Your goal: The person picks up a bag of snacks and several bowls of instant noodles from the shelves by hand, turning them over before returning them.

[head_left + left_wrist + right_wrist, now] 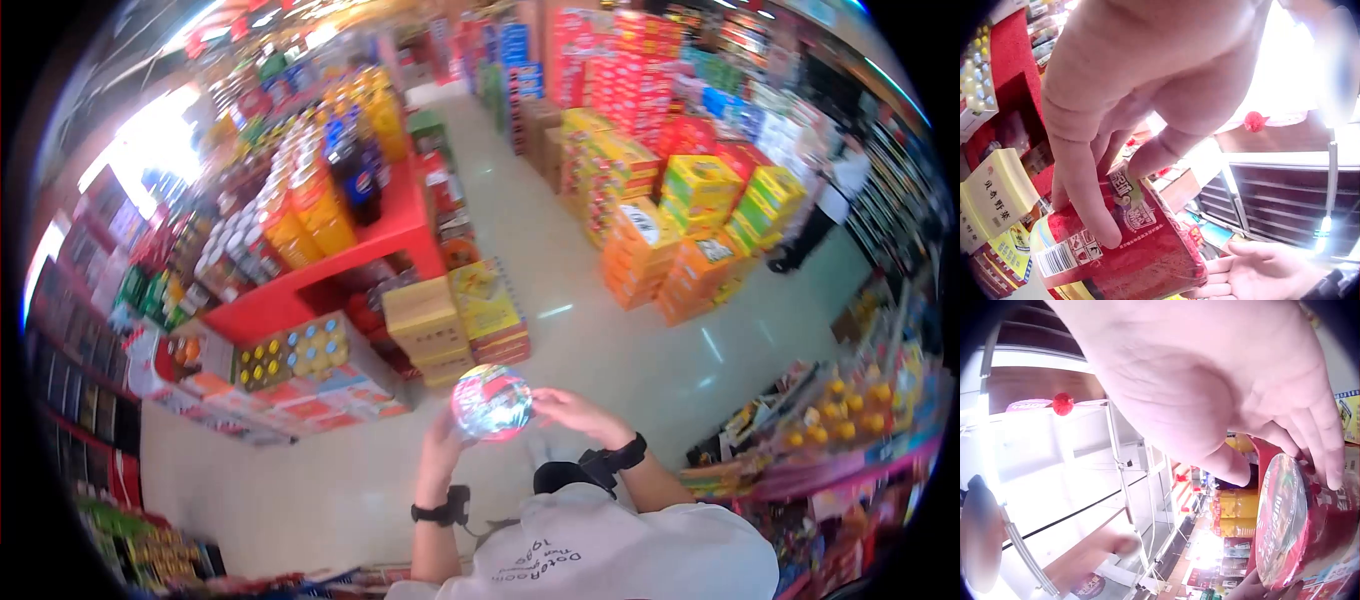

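A red tub of instant noodles [491, 402] is held in front of the body, its shiny lid facing up in the head view. My left hand [443, 440] grips its side wall. In the left wrist view, the fingers and thumb of that hand spread over the red wrapper [1166, 262], near the printed barcode. My right hand [572, 410] is at the opposite side, its straight fingers [1332, 450] touching the tub's wall and its thumb off to the side. The silvery printed lid [1277, 519] shows in the right wrist view.
Ahead stands a red display shelf [350, 270] with drink bottles. Beside it are stacked cartons [430, 325] and a case of small bottles [300, 355]. Orange and yellow boxes [650, 240] rise across the aisle. Goods [840, 415] line the right side. Another person [840, 190] stands far right.
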`<state>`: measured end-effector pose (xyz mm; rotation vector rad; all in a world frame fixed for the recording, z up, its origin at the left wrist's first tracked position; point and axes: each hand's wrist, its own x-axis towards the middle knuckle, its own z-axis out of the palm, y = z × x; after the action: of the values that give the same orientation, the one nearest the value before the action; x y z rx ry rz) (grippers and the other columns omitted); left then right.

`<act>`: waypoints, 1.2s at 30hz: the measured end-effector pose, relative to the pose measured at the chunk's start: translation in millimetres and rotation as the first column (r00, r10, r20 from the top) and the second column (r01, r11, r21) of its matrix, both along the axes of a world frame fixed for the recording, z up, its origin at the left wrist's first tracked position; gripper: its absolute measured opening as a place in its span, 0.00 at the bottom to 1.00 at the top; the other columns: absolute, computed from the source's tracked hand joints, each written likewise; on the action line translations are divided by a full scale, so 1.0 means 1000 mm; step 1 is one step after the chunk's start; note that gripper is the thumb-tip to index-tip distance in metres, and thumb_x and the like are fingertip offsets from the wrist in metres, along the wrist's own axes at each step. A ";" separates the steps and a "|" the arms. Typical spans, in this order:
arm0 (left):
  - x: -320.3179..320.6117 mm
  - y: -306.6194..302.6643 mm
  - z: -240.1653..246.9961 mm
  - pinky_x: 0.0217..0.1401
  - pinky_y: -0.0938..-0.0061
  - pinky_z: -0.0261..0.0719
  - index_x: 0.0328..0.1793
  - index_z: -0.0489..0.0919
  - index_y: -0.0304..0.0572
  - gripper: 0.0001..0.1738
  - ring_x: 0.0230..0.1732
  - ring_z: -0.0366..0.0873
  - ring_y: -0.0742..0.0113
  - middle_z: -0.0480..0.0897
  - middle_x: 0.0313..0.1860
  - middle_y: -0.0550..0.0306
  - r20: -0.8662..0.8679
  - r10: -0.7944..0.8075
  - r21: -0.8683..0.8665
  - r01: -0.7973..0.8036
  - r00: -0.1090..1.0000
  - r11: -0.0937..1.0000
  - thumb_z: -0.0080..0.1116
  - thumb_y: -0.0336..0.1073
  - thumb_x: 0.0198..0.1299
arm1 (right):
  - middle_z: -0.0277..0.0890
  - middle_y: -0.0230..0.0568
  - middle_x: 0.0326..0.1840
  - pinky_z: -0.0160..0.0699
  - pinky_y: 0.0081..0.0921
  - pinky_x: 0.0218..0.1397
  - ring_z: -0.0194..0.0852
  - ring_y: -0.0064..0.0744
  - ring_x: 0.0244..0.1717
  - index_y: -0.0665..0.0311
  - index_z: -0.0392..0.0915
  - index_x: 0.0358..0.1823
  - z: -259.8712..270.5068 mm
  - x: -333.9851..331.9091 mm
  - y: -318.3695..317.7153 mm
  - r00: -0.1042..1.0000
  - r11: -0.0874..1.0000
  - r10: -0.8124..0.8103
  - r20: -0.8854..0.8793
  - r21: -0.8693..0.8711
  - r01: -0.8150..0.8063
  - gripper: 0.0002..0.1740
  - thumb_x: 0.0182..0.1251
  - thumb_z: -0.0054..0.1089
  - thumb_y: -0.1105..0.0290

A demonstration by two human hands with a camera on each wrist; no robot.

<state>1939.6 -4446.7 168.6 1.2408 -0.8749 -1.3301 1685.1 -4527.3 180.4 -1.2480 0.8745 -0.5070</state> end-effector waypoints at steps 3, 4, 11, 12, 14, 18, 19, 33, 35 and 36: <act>0.023 -0.039 -0.018 0.56 0.62 0.85 0.73 0.65 0.35 0.26 0.63 0.75 0.63 0.75 0.65 0.53 -0.040 0.081 0.061 -0.079 0.996 0.995 0.48 0.32 0.70 | 0.77 0.36 0.57 0.77 0.25 0.54 0.76 0.24 0.52 0.66 0.71 0.65 -0.014 0.030 -0.058 0.995 0.993 0.076 -0.066 0.099 -0.069 0.25 0.76 0.53 0.56; 0.030 -0.052 -0.021 0.56 0.61 0.85 0.73 0.66 0.34 0.26 0.63 0.75 0.62 0.75 0.65 0.53 -0.055 0.124 0.085 -0.119 0.991 0.989 0.49 0.34 0.71 | 0.77 0.37 0.58 0.77 0.25 0.55 0.76 0.25 0.54 0.66 0.71 0.65 -0.025 0.041 -0.081 0.989 0.986 0.125 -0.081 0.118 -0.115 0.24 0.76 0.52 0.57; 0.092 -0.173 -0.064 0.53 0.67 0.84 0.69 0.68 0.35 0.26 0.59 0.76 0.65 0.76 0.59 0.52 0.053 0.247 0.238 -0.252 0.968 0.938 0.50 0.44 0.73 | 0.77 0.36 0.55 0.80 0.26 0.50 0.77 0.27 0.53 0.65 0.74 0.61 -0.089 0.118 -0.231 0.944 0.949 0.288 -0.161 0.179 -0.259 0.23 0.75 0.54 0.55; 0.103 -0.195 -0.074 0.52 0.67 0.84 0.69 0.69 0.35 0.26 0.59 0.76 0.65 0.77 0.58 0.52 0.081 0.212 0.274 -0.226 0.974 0.935 0.50 0.45 0.73 | 0.78 0.36 0.54 0.80 0.26 0.50 0.77 0.27 0.52 0.65 0.75 0.60 -0.091 0.128 -0.245 0.931 0.943 0.315 -0.187 0.174 -0.284 0.23 0.75 0.54 0.55; 0.122 -0.233 -0.080 0.52 0.67 0.84 0.68 0.69 0.35 0.25 0.58 0.77 0.66 0.77 0.57 0.52 0.138 0.187 0.307 -0.221 0.973 0.926 0.50 0.46 0.73 | 0.78 0.36 0.52 0.81 0.26 0.48 0.77 0.27 0.51 0.65 0.75 0.59 -0.089 0.146 -0.286 0.900 0.932 0.359 -0.248 0.150 -0.330 0.23 0.74 0.55 0.53; 0.139 -0.290 -0.086 0.51 0.68 0.84 0.67 0.69 0.36 0.25 0.56 0.78 0.66 0.78 0.56 0.52 0.163 0.205 0.324 -0.249 0.965 0.913 0.49 0.46 0.73 | 0.78 0.38 0.51 0.80 0.25 0.48 0.77 0.28 0.50 0.65 0.75 0.57 -0.099 0.172 -0.339 0.882 0.909 0.409 -0.232 0.185 -0.373 0.23 0.74 0.54 0.54; 0.143 -0.302 -0.087 0.51 0.68 0.84 0.67 0.69 0.36 0.25 0.56 0.78 0.66 0.78 0.57 0.52 0.146 0.203 0.320 -0.240 0.968 0.917 0.49 0.46 0.73 | 0.78 0.38 0.51 0.80 0.25 0.48 0.77 0.28 0.50 0.65 0.75 0.58 -0.097 0.178 -0.347 0.889 0.913 0.397 -0.230 0.199 -0.356 0.22 0.74 0.54 0.54; 0.239 -0.446 -0.135 0.47 0.74 0.84 0.69 0.70 0.39 0.22 0.52 0.79 0.69 0.80 0.55 0.56 0.183 -0.133 0.319 0.069 0.974 0.945 0.50 0.36 0.71 | 0.78 0.35 0.50 0.79 0.27 0.51 0.77 0.27 0.50 0.64 0.74 0.57 -0.125 0.236 -0.429 0.961 0.947 0.177 -0.212 0.301 -0.108 0.22 0.72 0.55 0.56; 0.261 -0.456 -0.150 0.47 0.73 0.83 0.68 0.70 0.38 0.21 0.50 0.80 0.69 0.80 0.55 0.56 0.160 -0.175 0.369 0.106 0.972 0.923 0.49 0.37 0.72 | 0.78 0.35 0.49 0.79 0.27 0.52 0.78 0.27 0.49 0.65 0.75 0.57 -0.132 0.242 -0.432 0.982 0.942 0.073 -0.173 0.335 -0.011 0.22 0.72 0.54 0.56; 0.271 -0.462 -0.156 0.45 0.73 0.83 0.67 0.72 0.37 0.21 0.48 0.81 0.68 0.81 0.52 0.54 0.204 -0.240 0.366 0.154 0.949 0.918 0.50 0.37 0.71 | 0.79 0.36 0.49 0.79 0.27 0.52 0.78 0.27 0.49 0.65 0.76 0.57 -0.135 0.243 -0.432 0.987 0.934 0.039 -0.156 0.356 0.020 0.22 0.72 0.54 0.56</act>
<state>2210.8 -4908.4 12.9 1.6539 -0.9888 -1.5631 1928.5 -4959.7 45.4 -0.9660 1.0448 -0.2250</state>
